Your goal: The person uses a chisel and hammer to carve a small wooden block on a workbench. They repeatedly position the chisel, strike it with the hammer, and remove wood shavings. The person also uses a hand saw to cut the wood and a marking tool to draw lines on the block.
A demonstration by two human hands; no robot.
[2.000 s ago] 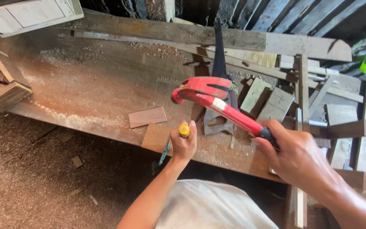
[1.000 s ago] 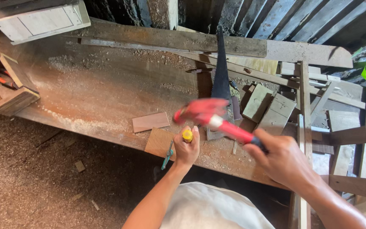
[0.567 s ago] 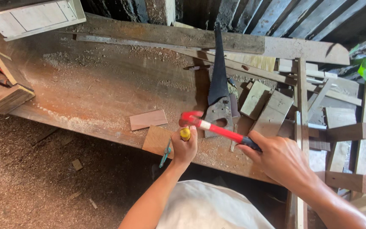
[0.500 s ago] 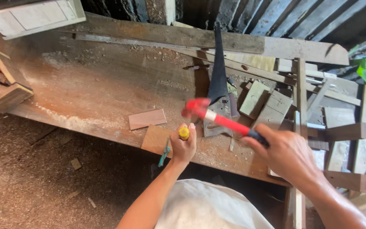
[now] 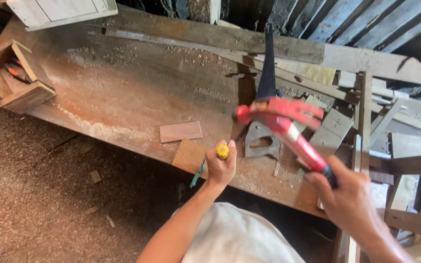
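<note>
My left hand (image 5: 221, 168) grips a yellow-handled chisel (image 5: 222, 151), its blade angled down onto a thin wooden piece (image 5: 189, 156) at the bench's near edge. My right hand (image 5: 348, 199) holds a red claw hammer (image 5: 283, 119) by its dark grip, the head raised and blurred above and to the right of the chisel's top. A second small flat wood piece (image 5: 181, 131) lies just left of the chisel. A handsaw (image 5: 264, 112) lies behind, its grey handle close to my left hand.
The sawdust-covered wooden workbench (image 5: 123, 92) runs across the view. A small open wooden box (image 5: 15, 78) with tools sits at its left end. Stacked offcuts and a wooden frame (image 5: 366, 136) crowd the right. The ground (image 5: 35, 204) below is covered in sawdust.
The hammer came down onto the chisel's top and has risen again to the right. My left hand has held the chisel in the same spot throughout.
</note>
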